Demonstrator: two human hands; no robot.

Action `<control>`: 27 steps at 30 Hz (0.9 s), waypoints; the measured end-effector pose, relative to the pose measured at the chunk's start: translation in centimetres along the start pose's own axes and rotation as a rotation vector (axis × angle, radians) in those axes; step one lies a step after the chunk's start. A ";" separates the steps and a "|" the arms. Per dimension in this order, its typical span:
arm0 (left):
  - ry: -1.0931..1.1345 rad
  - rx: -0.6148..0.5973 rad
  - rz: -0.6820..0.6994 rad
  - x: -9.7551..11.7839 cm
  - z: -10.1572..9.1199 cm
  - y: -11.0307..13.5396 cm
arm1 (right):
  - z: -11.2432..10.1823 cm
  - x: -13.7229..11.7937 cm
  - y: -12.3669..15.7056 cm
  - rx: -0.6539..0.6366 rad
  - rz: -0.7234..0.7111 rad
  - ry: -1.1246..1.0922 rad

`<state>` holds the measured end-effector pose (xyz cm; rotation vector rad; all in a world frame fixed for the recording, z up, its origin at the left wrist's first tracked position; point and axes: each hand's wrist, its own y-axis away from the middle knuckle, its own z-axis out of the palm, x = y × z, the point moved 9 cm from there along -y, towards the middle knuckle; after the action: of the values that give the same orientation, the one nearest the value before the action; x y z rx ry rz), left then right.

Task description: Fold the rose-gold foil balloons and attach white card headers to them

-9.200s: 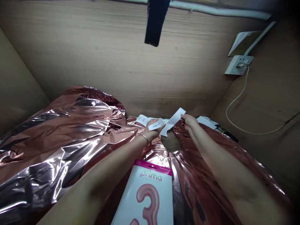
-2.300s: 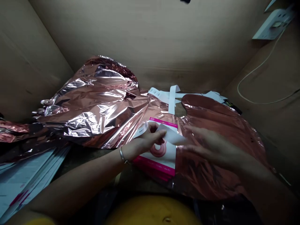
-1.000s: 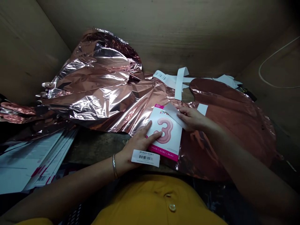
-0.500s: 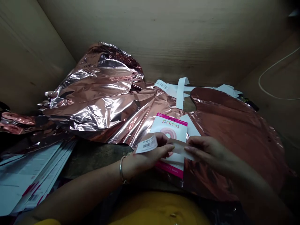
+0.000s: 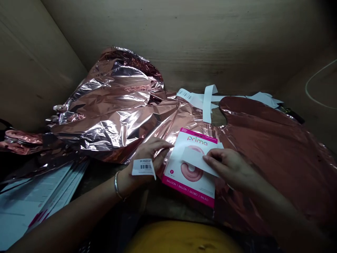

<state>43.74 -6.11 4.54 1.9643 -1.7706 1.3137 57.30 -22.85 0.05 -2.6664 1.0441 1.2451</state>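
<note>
A white and pink "prima" balloon card (image 5: 173, 165), with a ring-shaped picture on it, lies tilted in front of me. My left hand (image 5: 151, 153) has its fingers closed at the card's left edge, though the fingertips are partly hidden. Stuck on the back of that hand near the wrist is a white barcode label (image 5: 143, 167). Over the card, my right hand (image 5: 229, 165) pinches a blank whitish paper strip (image 5: 193, 158) between thumb and fingers. The strip covers part of the ring picture. Beneath the card spreads a rose-gold foil balloon (image 5: 265, 151).
Crumpled rose-gold foil balloons (image 5: 113, 105) are heaped on the left. Several printed cards (image 5: 34, 200) lie at the lower left. Label strips (image 5: 207, 103) and white paper scraps (image 5: 263, 99) sit along the back panel (image 5: 184, 45). A pale cord (image 5: 306, 86) hangs on the right.
My left hand has let go of the paper strip and moved left to the card's edge. The strip stays in my right hand, and more of the card shows.
</note>
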 end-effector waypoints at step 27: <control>-0.246 -0.401 0.298 0.0 6.8 2.1 | 5.9 -2.3 5.4 0.436 -0.544 0.679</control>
<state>45.12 -11.15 -0.29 1.7435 -2.2989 0.7199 49.09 -24.09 -1.04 -2.7380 0.4485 0.0042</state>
